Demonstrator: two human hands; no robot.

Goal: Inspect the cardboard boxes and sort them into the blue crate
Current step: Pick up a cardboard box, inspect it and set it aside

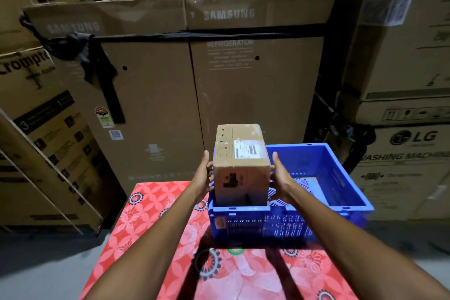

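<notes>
A small brown cardboard box (241, 165) with a white shipping label on top stands partly inside the left end of the blue crate (345, 190). My left hand (204, 175) grips its left side and my right hand (280, 175) grips its right side, thumbs up along the top edges. The box's lower part is hidden behind the crate's near wall. The crate rests on a table covered by a red flowered cloth (151, 226).
Tall appliance cartons surround the table: a Samsung refrigerator carton (170, 85) straight behind, a leaning Crompton carton (43, 129) at left, an LG washing machine carton (409, 165) at right. Grey floor (48, 263) shows on both sides of the table.
</notes>
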